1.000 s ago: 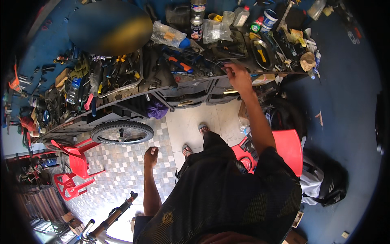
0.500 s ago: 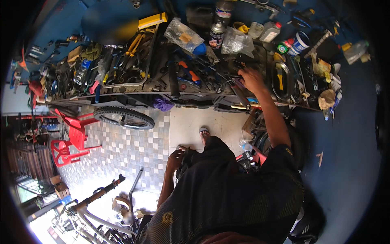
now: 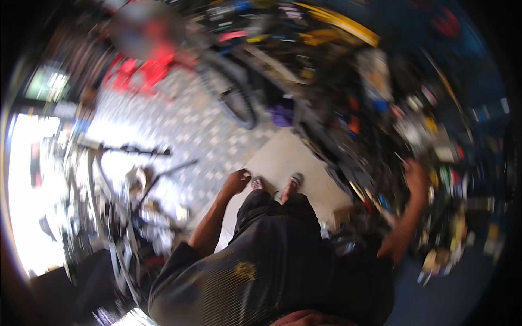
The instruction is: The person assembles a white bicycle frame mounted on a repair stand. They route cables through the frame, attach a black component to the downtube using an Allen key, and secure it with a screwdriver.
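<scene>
My right hand [image 3: 416, 176] reaches over the cluttered workbench on the right. Its fingers look pinched together, and a thin pale sliver shows by the fingertips; motion blur hides what it is. Smeared tools crowd the bench around it, among them one with an orange and blue handle [image 3: 354, 122]. A crumpled clear plastic bag [image 3: 410, 130] lies beyond the hand. Away from the bench, my left hand [image 3: 237, 181] hangs low in front of my left thigh, over the floor. Its fingers are loosely bent, with nothing visible in them.
A bicycle tyre [image 3: 244, 111] and a purple bag [image 3: 282, 113] are by the bench's front side. Red plastic chairs [image 3: 133, 76] stand at the far left. On the left are a bicycle frame [image 3: 97, 174] and loose parts. A long yellow box [image 3: 348, 27] lies at the back.
The view has swung round, so the bench now runs down the right side, and everything is blurred. My right hand is still over the bench; my left hand still hangs low.
</scene>
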Action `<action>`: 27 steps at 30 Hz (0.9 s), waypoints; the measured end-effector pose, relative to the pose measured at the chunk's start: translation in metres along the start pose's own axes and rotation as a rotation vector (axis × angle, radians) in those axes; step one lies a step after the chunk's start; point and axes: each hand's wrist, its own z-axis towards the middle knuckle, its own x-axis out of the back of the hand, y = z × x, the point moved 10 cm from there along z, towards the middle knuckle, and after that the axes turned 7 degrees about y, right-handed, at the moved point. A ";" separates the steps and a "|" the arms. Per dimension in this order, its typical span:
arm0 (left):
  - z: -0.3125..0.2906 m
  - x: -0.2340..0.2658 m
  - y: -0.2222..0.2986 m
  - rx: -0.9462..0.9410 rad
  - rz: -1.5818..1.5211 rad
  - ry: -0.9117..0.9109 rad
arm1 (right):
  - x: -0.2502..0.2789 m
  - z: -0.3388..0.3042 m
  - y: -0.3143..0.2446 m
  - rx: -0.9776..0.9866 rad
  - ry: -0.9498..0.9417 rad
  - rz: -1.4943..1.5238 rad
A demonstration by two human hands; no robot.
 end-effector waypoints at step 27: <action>-0.348 0.209 -0.386 0.498 -1.138 1.131 | -0.171 -0.459 -0.973 0.883 -1.636 1.119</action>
